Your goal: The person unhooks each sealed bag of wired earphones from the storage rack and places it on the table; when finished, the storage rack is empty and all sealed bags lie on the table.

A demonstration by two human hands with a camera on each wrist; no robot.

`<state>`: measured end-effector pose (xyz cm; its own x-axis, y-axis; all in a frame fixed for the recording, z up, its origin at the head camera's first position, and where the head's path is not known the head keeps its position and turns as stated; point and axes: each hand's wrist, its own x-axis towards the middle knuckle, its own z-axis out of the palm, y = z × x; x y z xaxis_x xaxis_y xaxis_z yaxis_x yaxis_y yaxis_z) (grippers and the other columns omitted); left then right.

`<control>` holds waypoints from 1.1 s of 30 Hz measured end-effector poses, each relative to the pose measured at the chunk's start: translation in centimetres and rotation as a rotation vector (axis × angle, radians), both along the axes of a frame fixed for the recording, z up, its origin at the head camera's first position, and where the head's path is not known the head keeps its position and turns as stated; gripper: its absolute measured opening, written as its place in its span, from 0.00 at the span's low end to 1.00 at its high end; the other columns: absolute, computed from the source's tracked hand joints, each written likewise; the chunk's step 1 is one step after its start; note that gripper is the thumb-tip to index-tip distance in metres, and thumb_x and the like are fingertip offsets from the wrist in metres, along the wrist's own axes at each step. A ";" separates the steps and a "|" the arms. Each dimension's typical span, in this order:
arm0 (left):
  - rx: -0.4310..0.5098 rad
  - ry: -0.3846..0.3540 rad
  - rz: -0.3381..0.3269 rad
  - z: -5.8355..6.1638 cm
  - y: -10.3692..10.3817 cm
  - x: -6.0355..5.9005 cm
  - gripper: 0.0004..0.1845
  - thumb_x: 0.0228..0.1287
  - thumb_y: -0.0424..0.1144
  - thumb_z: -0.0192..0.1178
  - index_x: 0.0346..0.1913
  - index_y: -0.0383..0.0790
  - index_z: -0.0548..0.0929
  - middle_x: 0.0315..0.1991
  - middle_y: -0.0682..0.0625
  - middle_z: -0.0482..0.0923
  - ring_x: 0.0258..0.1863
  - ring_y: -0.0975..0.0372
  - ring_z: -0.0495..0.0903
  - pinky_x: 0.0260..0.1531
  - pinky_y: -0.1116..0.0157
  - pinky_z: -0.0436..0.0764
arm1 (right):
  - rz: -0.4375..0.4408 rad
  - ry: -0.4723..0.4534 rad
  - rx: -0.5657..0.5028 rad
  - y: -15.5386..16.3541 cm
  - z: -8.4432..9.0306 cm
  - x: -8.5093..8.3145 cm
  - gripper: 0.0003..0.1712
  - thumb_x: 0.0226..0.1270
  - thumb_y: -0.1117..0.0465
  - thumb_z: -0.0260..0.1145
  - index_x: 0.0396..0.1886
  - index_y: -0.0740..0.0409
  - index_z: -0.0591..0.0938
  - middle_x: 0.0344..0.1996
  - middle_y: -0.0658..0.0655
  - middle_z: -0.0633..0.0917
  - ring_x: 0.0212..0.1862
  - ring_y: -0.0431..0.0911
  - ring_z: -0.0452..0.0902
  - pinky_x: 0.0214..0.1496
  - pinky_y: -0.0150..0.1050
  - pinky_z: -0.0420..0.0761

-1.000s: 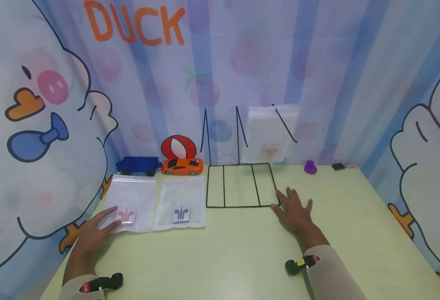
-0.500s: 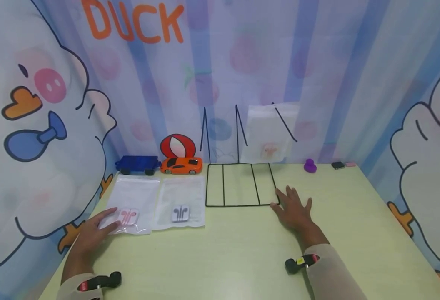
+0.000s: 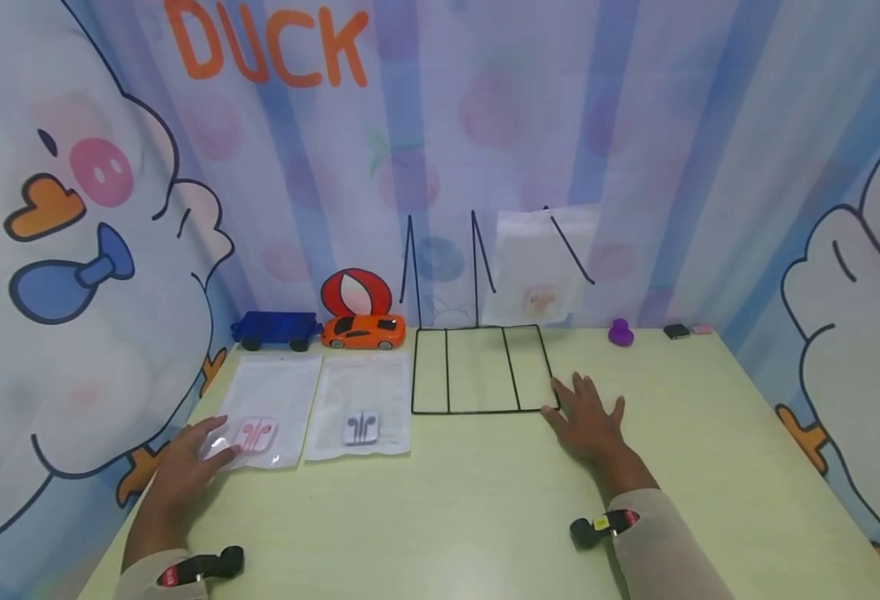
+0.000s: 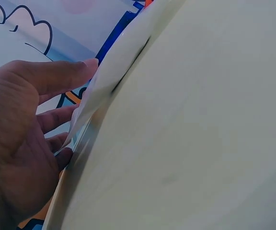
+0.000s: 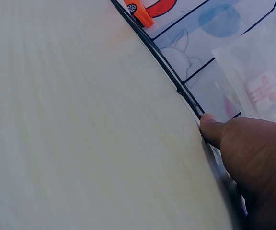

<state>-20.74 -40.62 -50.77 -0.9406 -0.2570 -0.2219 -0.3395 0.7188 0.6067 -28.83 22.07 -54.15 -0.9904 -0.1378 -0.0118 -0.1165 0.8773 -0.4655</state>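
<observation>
**Left hand lifting the corner of a bagged pair of pink earphones**

The left hand (image 3: 185, 467) sits at the near left corner of a clear bag (image 3: 271, 408) holding pink earphones (image 3: 255, 433). In the left wrist view its thumb lies on top of the bag's edge and its fingers (image 4: 56, 120) tuck underneath, pinching the thin plastic just off the pale green counter (image 3: 470, 508).

The grip is only on a corner, so the slick bag could slip free, or the earphones could slide inside and tip it. A second bag (image 3: 361, 404) with grey earphones lies just beside it and could be nudged.

The right hand (image 3: 586, 421) rests flat, fingers spread, thumb touching the near right corner of a black wire rack (image 3: 477, 371), well apart from the bags.
</observation>
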 end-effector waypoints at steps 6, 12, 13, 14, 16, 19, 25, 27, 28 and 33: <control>-0.011 0.012 -0.029 -0.5 0.0 -0.5 0.45 0.77 0.52 0.65 0.87 0.38 0.58 0.88 0.27 0.45 0.87 0.29 0.41 0.80 0.23 0.48 | -0.005 0.005 0.000 0.1 0.0 0.1 0.42 0.88 0.37 0.51 0.90 0.50 0.59 0.90 0.69 0.48 0.90 0.68 0.36 0.79 0.85 0.25; -0.022 0.016 -0.048 -0.4 0.2 -0.6 0.46 0.78 0.53 0.64 0.88 0.38 0.55 0.88 0.27 0.44 0.86 0.28 0.42 0.80 0.24 0.48 | -0.010 0.005 -0.008 0.2 -0.1 0.2 0.42 0.87 0.37 0.52 0.89 0.51 0.60 0.89 0.70 0.48 0.90 0.69 0.37 0.79 0.85 0.26; -0.022 0.014 -0.049 -0.4 0.2 -0.6 0.47 0.78 0.54 0.64 0.88 0.38 0.55 0.88 0.27 0.44 0.86 0.28 0.41 0.80 0.24 0.48 | -0.010 0.005 -0.007 0.3 -0.2 0.1 0.42 0.87 0.37 0.52 0.89 0.51 0.60 0.89 0.70 0.48 0.90 0.69 0.37 0.79 0.85 0.25; -0.025 0.015 -0.050 -0.3 0.2 -0.5 0.47 0.79 0.54 0.63 0.88 0.38 0.55 0.88 0.27 0.44 0.86 0.28 0.41 0.80 0.24 0.48 | -0.010 0.003 -0.005 0.3 -0.2 0.2 0.42 0.87 0.37 0.52 0.90 0.50 0.59 0.89 0.69 0.48 0.90 0.69 0.37 0.79 0.85 0.25; -0.031 0.021 -0.049 -0.1 0.4 -0.5 0.46 0.79 0.54 0.62 0.88 0.38 0.54 0.88 0.27 0.44 0.86 0.28 0.41 0.81 0.24 0.48 | -0.012 -0.001 -0.006 0.3 -0.3 0.1 0.42 0.87 0.37 0.52 0.90 0.50 0.59 0.90 0.69 0.47 0.90 0.68 0.36 0.79 0.85 0.25; -0.035 0.061 -0.070 0.1 0.8 -0.5 0.45 0.80 0.53 0.62 0.87 0.36 0.56 0.87 0.27 0.46 0.87 0.29 0.42 0.82 0.26 0.47 | -0.011 0.001 -0.010 0.3 -0.4 0.1 0.42 0.87 0.37 0.52 0.90 0.50 0.59 0.89 0.69 0.48 0.90 0.69 0.36 0.79 0.85 0.25; -0.024 0.110 -0.118 0.1 2.3 -1.3 0.45 0.79 0.54 0.64 0.86 0.35 0.58 0.88 0.27 0.47 0.87 0.30 0.43 0.83 0.28 0.48 | -0.002 0.014 -0.027 0.0 0.0 0.2 0.41 0.87 0.38 0.53 0.89 0.51 0.60 0.89 0.70 0.49 0.90 0.69 0.37 0.79 0.84 0.24; -0.040 0.113 -0.135 0.1 3.2 -1.7 0.46 0.78 0.56 0.65 0.86 0.36 0.58 0.88 0.27 0.46 0.87 0.29 0.42 0.82 0.26 0.46 | -0.006 0.012 -0.025 -0.2 0.0 0.2 0.41 0.87 0.38 0.53 0.89 0.50 0.61 0.89 0.69 0.49 0.90 0.69 0.37 0.79 0.84 0.24; -0.066 0.119 -0.147 0.3 3.6 -1.8 0.47 0.77 0.56 0.66 0.86 0.36 0.59 0.88 0.27 0.47 0.86 0.28 0.41 0.82 0.25 0.44 | -0.008 0.010 -0.024 -0.2 0.0 0.2 0.41 0.87 0.38 0.53 0.89 0.50 0.61 0.89 0.69 0.49 0.90 0.68 0.37 0.80 0.84 0.24; -0.241 0.165 -0.168 1.3 5.4 -2.2 0.45 0.75 0.58 0.65 0.83 0.35 0.64 0.85 0.25 0.50 0.85 0.24 0.39 0.77 0.18 0.36 | -0.003 -0.010 -0.019 -0.5 -0.2 0.2 0.42 0.87 0.38 0.52 0.90 0.50 0.59 0.90 0.68 0.47 0.91 0.68 0.35 0.80 0.84 0.24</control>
<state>-22.98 -35.22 -49.49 -0.9925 -0.1215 -0.0152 -0.1153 0.8861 0.4488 -28.64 21.59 -54.30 -0.9906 -0.1352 -0.0187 -0.1095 0.8687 -0.4831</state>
